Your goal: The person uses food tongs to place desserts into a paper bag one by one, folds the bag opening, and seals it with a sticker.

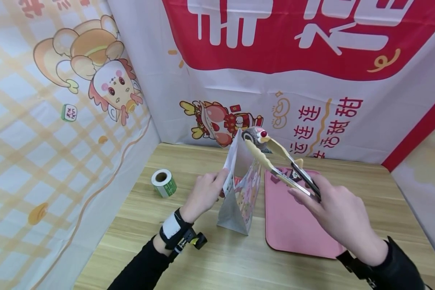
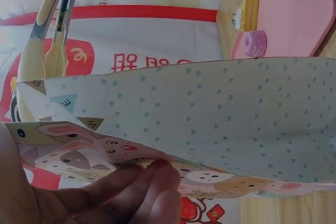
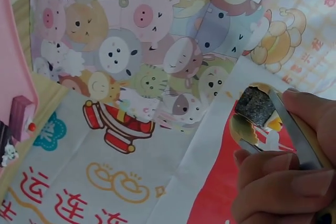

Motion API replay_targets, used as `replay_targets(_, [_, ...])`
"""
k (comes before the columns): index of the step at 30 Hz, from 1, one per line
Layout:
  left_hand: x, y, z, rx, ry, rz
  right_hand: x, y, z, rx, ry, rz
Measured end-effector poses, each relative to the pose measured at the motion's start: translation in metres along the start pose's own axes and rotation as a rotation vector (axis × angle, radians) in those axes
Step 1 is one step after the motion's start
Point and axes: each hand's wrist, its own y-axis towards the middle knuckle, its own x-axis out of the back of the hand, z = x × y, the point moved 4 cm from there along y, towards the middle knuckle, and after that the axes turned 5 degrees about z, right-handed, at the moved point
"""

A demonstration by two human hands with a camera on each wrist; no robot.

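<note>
Two hands are busy. The left hand (image 1: 204, 189) pinches one side of a paper bag (image 1: 244, 201) up near its top. The right hand (image 1: 342, 217) has its fingers curled round some tongs (image 1: 284, 177), and the tongs squeeze a small food piece (image 1: 256, 136). That piece is up by the far end of the bag's top; I can't tell if it is over the hole. From the head, you see a red ball on it; from the right wrist, you see its dark wrap. Only the left wrist shows the little hearts inside the bag.

The bag stands just beside the left edge of a pink tray (image 1: 297, 229). Bare wood shows between the bag and a green and white roll (image 1: 164, 183).

The bag's mouth gapes, but its bottom is hidden. Small cakes (image 3: 22, 114) sit at the tray's far end, and a yellow cake (image 2: 250, 14) and a purple ring (image 2: 255, 43) are by its edge.
</note>
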Motion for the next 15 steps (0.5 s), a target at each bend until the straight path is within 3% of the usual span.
replay_targets(8, [-0.001,0.001,0.0,0.0,0.002,0.004,0.003,0.008,0.01,-0.018,-0.041,0.088])
replay_targets(15, [0.0,0.002,0.0,-0.006,0.013,0.0,0.005,0.013,0.015,-0.02,-0.077,0.106])
